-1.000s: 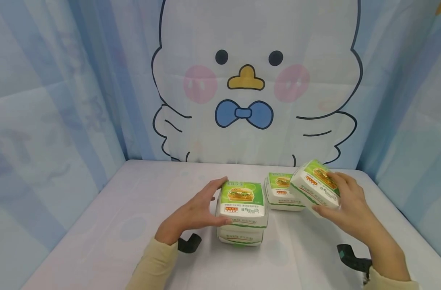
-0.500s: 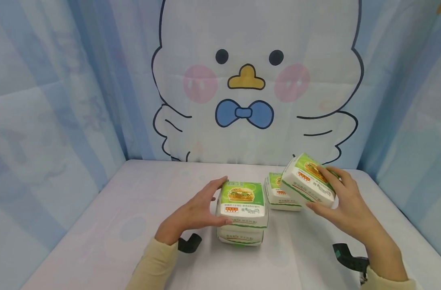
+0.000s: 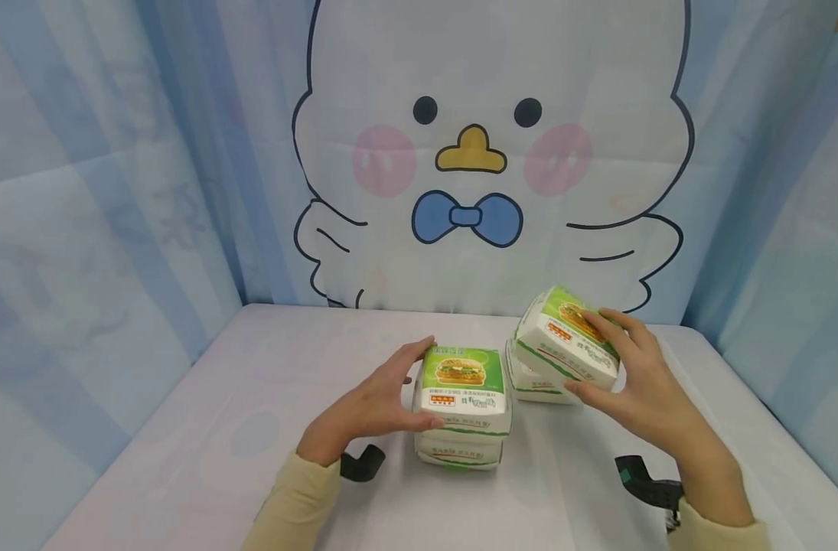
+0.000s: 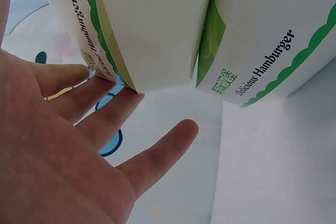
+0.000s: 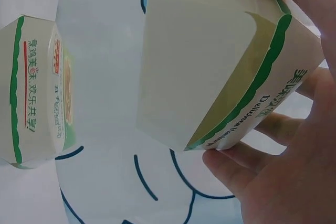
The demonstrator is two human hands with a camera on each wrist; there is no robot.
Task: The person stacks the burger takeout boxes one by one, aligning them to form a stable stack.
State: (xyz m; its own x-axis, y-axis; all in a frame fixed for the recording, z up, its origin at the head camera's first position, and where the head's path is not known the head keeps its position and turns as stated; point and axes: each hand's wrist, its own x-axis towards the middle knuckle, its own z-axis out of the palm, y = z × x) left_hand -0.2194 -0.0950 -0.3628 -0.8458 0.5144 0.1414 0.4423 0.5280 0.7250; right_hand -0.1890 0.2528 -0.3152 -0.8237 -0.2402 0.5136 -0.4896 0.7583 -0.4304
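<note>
Two white-and-green hamburger boxes stand stacked, a lower box (image 3: pixel 458 451) on the table and an upper box (image 3: pixel 463 390) on it. My left hand (image 3: pixel 369 399) holds the upper box from its left side, thumb at the front and fingers behind; in the left wrist view its fingertips touch the box's lower edge. My right hand (image 3: pixel 646 383) grips another hamburger box (image 3: pixel 566 337) between thumb and fingers, tilted and raised. Below and behind it sits a further hamburger box (image 3: pixel 539 389) on the table, its top mostly covered in the head view; it also shows in the right wrist view.
A pale cloth (image 3: pixel 253 383) covers the table. Behind stands a curtain (image 3: pixel 467 275) printed with a white cartoon bird, with blue curtains on both sides. Black wrist mounts (image 3: pixel 363 463) sit under both wrists.
My right hand has moved left and slightly up with its hamburger box, which now covers more of the box behind it. My left hand has stayed on the stack.
</note>
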